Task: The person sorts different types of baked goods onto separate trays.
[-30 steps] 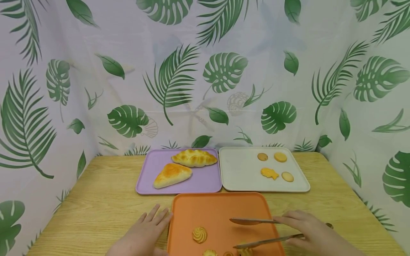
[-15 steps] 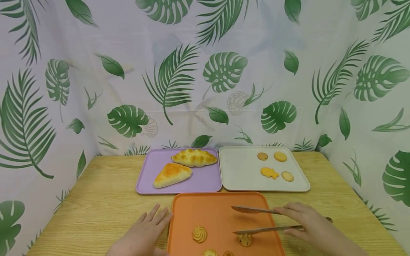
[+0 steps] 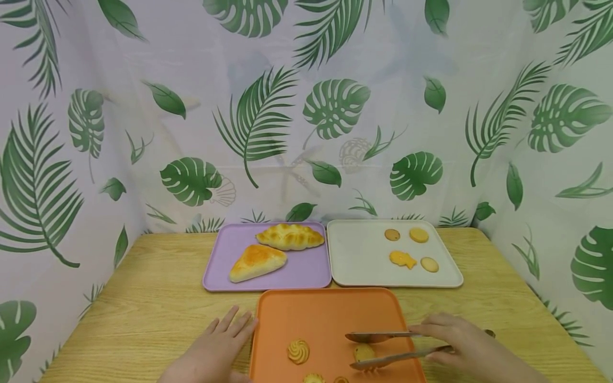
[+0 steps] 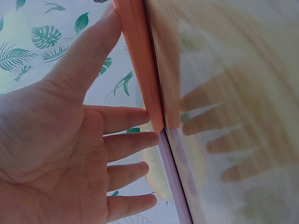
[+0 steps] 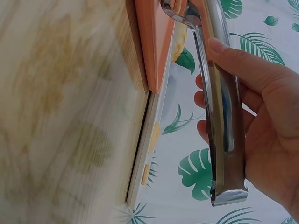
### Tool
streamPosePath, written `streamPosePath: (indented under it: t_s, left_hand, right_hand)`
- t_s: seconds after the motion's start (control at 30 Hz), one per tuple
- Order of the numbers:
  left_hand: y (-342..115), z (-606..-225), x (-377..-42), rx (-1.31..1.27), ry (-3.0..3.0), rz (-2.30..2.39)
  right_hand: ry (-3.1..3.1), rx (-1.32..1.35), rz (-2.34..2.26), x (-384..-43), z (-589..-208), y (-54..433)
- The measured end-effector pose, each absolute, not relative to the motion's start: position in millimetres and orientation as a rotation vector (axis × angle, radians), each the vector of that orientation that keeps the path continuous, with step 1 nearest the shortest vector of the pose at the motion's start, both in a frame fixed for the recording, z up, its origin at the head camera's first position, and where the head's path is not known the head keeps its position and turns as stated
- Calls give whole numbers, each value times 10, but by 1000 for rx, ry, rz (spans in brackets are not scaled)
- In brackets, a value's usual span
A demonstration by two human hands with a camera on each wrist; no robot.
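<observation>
Left hand (image 3: 213,346): fingers spread, touching the left rim of the orange tray (image 3: 330,314). Metal tongs (image 3: 369,337): over the tray's right part, long axis left to right, parted tips pointing left about a round cookie (image 3: 363,351). Right hand (image 3: 460,340): pinching the tongs between thumb and fingers.

We look into a small screened-off booth, though we cannot tell what building holds it. Leaf-print sheeting (image 3: 287,133) walls in three sides of a wood-grain bench (image 3: 158,287).
</observation>
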State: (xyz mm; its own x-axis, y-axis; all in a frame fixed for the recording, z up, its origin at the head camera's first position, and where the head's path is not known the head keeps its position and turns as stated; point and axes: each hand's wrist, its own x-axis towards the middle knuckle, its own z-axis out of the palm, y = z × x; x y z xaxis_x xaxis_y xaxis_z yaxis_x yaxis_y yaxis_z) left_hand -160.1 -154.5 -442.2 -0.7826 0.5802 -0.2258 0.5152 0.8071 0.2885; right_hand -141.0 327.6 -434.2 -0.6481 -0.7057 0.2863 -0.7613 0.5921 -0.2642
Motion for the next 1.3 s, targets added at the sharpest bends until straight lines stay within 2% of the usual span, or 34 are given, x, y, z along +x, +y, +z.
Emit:
streamPosePath:
  t_s: [0.6, 1.3]
  left_hand:
    - [-1548, -4400, -1600, 813, 2682, 291]
    - [-1550, -4413, -1613, 816, 2673, 319]
  right_hand:
    - [-2613, 1104, 447, -1509, -4321, 3269]
    - [-2532, 840, 359, -1969, -4073, 3428]
